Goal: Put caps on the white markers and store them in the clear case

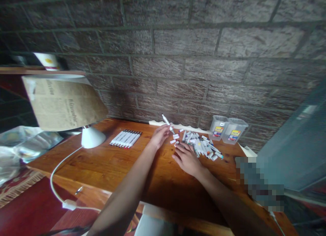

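My left hand (160, 137) pinches a white marker (166, 120) with a dark tip, tilted up above the table. Just below it lie small white caps or short marker pieces (175, 137); their exact kind is hard to tell. At the left edge of a loose pile of white markers (201, 144), with coloured ends, rests my right hand (187, 158). Its fingers are stretched out and apart, touching or hovering over the nearest pieces. Farther left, several white markers (126, 139) lie side by side in a neat row.
Two clear plastic containers (234, 131) with yellow labels stand at the back right of the wooden table (109, 164). On the left is a lamp (93, 137) with its white cord (52, 175) hanging over the front edge. A brick wall (168, 73) rises behind.
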Demonstrator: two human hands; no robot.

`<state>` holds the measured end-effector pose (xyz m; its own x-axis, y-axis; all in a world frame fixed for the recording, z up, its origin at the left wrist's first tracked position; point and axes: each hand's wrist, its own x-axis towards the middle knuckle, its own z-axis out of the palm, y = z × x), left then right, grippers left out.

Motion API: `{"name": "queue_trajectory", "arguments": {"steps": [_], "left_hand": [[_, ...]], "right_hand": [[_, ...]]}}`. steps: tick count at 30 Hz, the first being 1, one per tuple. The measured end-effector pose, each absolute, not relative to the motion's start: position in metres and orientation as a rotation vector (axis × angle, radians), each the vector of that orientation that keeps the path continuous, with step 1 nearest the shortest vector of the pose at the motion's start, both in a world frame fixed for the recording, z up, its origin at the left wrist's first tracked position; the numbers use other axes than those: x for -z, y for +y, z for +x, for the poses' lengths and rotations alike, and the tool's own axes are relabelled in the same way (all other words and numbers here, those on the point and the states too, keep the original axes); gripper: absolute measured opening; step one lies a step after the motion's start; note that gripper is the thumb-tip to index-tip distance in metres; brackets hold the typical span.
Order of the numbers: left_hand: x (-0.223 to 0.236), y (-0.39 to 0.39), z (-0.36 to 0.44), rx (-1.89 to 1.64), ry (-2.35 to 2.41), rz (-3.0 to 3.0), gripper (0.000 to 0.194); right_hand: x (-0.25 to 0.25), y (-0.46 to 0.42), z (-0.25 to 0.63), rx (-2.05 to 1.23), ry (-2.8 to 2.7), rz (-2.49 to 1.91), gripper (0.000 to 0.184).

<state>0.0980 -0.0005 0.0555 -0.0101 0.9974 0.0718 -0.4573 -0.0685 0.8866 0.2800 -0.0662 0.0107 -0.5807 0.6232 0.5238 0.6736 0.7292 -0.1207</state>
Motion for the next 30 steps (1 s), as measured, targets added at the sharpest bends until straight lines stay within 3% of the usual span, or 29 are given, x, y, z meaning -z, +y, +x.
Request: {"name": "queue_trajectory", "arguments": {"steps": [6, 13, 19, 26, 30], "left_hand": [[-0.052, -0.001, 0.104, -1.557, 0.919, 1.225, 0.029], [-0.046, -0.015, 0.118, -1.487, 1.012, 1.939, 0.029], [-0.049, -0.030, 0.131, -1.316, 1.049, 2.095, 0.026], [-0.060, -0.044, 0.139, -1.310, 1.015, 2.049, 0.024], [-0.058, -0.042, 0.143, -1.341, 1.017, 2.006, 0.037]], "right_hand": [[-0.023, -0.074, 0.308, -0.037, -2.128, -1.026, 0.029], [-0.036, -0.062, 0.325, -0.984, -1.387, -1.155, 0.055], [-0.040, -0.060, 0.326, -1.524, -1.125, -1.052, 0.047], [-0.048, -0.068, 0.324, -1.632, -1.090, -0.959, 0.039], [-0.046, -0.068, 0.322, -1.591, -1.182, -0.915, 0.038]]}}
